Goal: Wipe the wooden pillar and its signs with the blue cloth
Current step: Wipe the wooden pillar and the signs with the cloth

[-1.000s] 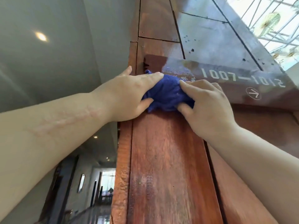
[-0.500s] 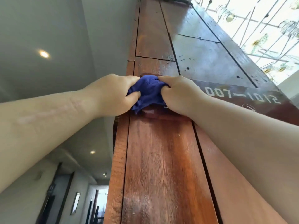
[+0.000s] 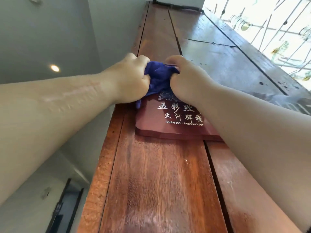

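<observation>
The wooden pillar (image 3: 156,174) rises up the middle of the view, reddish-brown with long seams. A dark red sign (image 3: 151,125) with white lettering is fixed to its front face. The blue cloth (image 3: 158,78) is bunched against the sign's upper edge. My left hand (image 3: 129,78) grips the cloth's left side. My right hand (image 3: 186,79) grips its right side and hides the sign's upper right part. Both hands are closed on the cloth. A second sign (image 3: 289,101) on the pillar's right face shows only as a blurred strip behind my right forearm.
A grey wall and ceiling with a round light (image 3: 54,68) fill the left. A bright patterned window (image 3: 269,27) sits at the upper right. A dark doorway (image 3: 64,207) shows at the lower left.
Both hands have closed tighter on the cloth and bunched it at the sign's top. The view tilted, so the front sign's lettering now shows below the hands.
</observation>
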`<control>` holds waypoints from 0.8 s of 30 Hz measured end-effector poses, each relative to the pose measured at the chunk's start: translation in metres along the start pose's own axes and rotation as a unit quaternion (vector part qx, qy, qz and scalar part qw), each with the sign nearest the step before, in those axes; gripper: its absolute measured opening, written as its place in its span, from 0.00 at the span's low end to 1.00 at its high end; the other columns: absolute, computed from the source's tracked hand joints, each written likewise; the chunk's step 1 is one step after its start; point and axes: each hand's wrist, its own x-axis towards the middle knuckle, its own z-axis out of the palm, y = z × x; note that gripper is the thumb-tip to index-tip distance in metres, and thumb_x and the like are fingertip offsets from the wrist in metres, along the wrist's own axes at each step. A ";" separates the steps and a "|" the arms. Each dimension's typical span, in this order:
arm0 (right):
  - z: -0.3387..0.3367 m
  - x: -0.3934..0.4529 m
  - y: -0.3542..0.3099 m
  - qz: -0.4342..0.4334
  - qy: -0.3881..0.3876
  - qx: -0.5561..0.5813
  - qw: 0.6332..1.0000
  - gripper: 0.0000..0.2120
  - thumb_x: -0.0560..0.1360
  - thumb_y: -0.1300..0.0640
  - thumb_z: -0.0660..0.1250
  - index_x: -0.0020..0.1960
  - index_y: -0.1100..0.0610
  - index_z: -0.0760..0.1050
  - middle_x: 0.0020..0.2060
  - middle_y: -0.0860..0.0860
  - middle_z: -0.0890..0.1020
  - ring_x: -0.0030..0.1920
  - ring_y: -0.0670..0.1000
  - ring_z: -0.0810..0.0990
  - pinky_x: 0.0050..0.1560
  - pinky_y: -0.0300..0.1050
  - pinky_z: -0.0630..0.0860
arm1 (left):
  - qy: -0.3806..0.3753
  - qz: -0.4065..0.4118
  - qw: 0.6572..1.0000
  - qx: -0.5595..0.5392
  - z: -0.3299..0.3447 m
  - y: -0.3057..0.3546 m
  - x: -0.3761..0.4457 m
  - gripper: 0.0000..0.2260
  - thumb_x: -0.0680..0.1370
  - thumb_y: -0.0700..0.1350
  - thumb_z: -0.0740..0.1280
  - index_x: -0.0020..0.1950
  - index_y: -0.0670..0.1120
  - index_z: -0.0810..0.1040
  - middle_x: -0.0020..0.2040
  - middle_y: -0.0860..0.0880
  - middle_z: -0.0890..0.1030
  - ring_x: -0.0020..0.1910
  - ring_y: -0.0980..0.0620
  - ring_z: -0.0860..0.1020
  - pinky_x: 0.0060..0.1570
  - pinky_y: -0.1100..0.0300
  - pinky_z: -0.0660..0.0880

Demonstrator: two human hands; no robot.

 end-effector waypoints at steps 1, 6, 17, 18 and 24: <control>0.000 0.001 0.004 -0.010 0.004 -0.008 1.000 0.20 0.71 0.60 0.57 0.60 0.49 0.73 0.53 0.52 0.79 0.52 0.57 0.76 0.49 0.46 0.72 | 0.010 0.011 1.000 -0.001 0.001 0.004 0.002 0.15 0.75 0.44 0.58 0.62 0.49 0.67 0.53 0.45 0.70 0.48 0.44 0.72 0.48 0.56 0.67; -0.007 0.005 0.004 -0.028 -0.006 -0.085 0.996 0.06 0.72 0.60 0.58 0.42 0.56 0.74 0.39 0.53 0.76 0.43 0.58 0.74 0.38 0.43 0.64 | 0.075 -0.005 0.997 0.001 0.005 0.007 0.002 0.14 0.76 0.44 0.57 0.60 0.51 0.73 0.49 0.46 0.78 0.47 0.46 0.73 0.43 0.59 0.66; -0.025 -0.002 0.039 0.012 -0.011 -0.080 0.997 0.11 0.75 0.60 0.56 0.53 0.56 0.75 0.45 0.54 0.76 0.45 0.56 0.72 0.43 0.43 0.67 | 0.011 0.021 0.997 0.071 0.027 0.047 0.023 0.15 0.73 0.46 0.54 0.54 0.49 0.76 0.52 0.44 0.77 0.50 0.43 0.73 0.44 0.56 0.65; -0.028 -0.003 0.047 0.018 -0.008 -0.077 0.997 0.11 0.76 0.59 0.56 0.52 0.55 0.75 0.44 0.53 0.75 0.45 0.56 0.71 0.44 0.44 0.67 | 0.012 0.025 0.997 0.073 0.031 0.053 0.025 0.14 0.74 0.46 0.54 0.54 0.49 0.76 0.52 0.45 0.77 0.50 0.44 0.72 0.44 0.56 0.65; -0.053 -0.012 0.097 0.026 -0.018 -0.052 0.998 0.10 0.75 0.55 0.56 0.52 0.52 0.74 0.46 0.55 0.78 0.46 0.58 0.74 0.45 0.47 0.70 | 0.020 0.010 0.995 0.096 0.057 0.099 0.037 0.13 0.75 0.47 0.56 0.55 0.50 0.76 0.52 0.44 0.79 0.47 0.45 0.72 0.44 0.55 0.66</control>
